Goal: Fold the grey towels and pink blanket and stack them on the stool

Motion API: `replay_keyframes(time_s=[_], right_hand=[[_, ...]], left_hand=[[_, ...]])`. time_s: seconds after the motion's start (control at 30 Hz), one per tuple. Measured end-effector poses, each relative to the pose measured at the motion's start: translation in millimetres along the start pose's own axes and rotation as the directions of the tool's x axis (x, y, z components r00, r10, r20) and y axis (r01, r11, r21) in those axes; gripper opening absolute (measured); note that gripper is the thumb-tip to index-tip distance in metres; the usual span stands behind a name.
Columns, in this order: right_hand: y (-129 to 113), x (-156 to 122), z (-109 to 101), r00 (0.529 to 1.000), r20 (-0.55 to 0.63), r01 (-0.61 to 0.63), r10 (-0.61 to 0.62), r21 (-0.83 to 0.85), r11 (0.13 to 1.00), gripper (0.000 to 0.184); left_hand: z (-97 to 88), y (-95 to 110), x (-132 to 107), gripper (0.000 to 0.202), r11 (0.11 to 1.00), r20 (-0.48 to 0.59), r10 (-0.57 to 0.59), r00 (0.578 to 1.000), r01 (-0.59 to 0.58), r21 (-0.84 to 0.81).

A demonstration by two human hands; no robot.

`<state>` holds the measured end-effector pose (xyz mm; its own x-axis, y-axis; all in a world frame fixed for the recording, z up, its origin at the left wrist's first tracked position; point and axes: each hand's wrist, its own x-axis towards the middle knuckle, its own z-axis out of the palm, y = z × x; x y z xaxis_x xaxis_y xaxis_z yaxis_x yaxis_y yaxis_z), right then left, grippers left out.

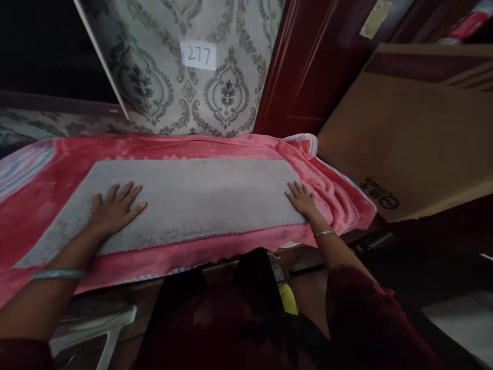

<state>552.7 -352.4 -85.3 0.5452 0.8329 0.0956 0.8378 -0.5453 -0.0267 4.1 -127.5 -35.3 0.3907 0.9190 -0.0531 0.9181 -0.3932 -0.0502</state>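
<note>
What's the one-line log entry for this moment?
left hand: open, palm down on grey mat | right hand: open, palm down at mat's right edge | mat: spread on pink blanket | box: right of blanket

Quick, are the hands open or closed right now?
Left hand: open, palm down on the grey mat.
Right hand: open, palm down on it too.

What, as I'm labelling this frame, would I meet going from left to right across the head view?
Pale bangle → left hand → white paper marked 277 → right hand → cardboard box.
</note>
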Motion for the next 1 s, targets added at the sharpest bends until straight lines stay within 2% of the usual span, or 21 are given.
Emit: replay_keyframes(time_s=[0.1, 0.2, 0.43, 0.63, 0.8, 0.87, 1.0], right_hand=[[24.0, -6.5, 1.8, 0.999, -0.023, -0.043, 0.043, 0.003, 0.999, 0.062], [27.2, -10.7, 1.5, 0.997, -0.050, -0.056, 0.058, 0.031, 0.998, 0.061], [21.7, -13.6, 1.1, 0.995, -0.066, -0.074, 0.079, 0.081, 0.994, 0.060], [24.8, -13.3, 9.8, 0.992, -0.096, -0.068, 0.078, 0.099, 0.993, 0.061], [21.0, -16.1, 12.2, 0.978, -0.173, -0.097, 0.118, 0.121, 0.988, 0.064], [18.8, -18.6, 9.7, 0.975, -0.182, -0.109, 0.128, 0.113, 0.988, 0.064], [14.7, -24.3, 2.7, 0.973, -0.177, -0.134, 0.147, 0.085, 0.987, 0.063]], left_hand=[[-4.1, 1.8, -3.2, 0.077, 0.993, -0.060, -0.115, 0.992, 0.115, -0.002], [-8.0, 2.5, -7.0, 0.082, 0.970, -0.124, -0.243, 0.962, 0.241, -0.030], [-22.5, 2.4, -4.8, 0.084, 0.958, -0.024, -0.283, 0.959, 0.281, -0.051], [-24.4, -28.0, -18.9, 0.087, 0.914, 0.003, -0.402, 0.916, 0.401, -0.065], [-19.6, -47.5, -34.8, 0.084, 0.912, -0.135, -0.406, 0.904, 0.409, -0.002], [-17.5, -50.3, -35.9, 0.086, 0.907, -0.156, -0.420, 0.894, 0.419, -0.042], [-12.0, -62.5, -29.5, 0.086, 0.882, -0.112, -0.460, 0.881, 0.440, -0.167]])
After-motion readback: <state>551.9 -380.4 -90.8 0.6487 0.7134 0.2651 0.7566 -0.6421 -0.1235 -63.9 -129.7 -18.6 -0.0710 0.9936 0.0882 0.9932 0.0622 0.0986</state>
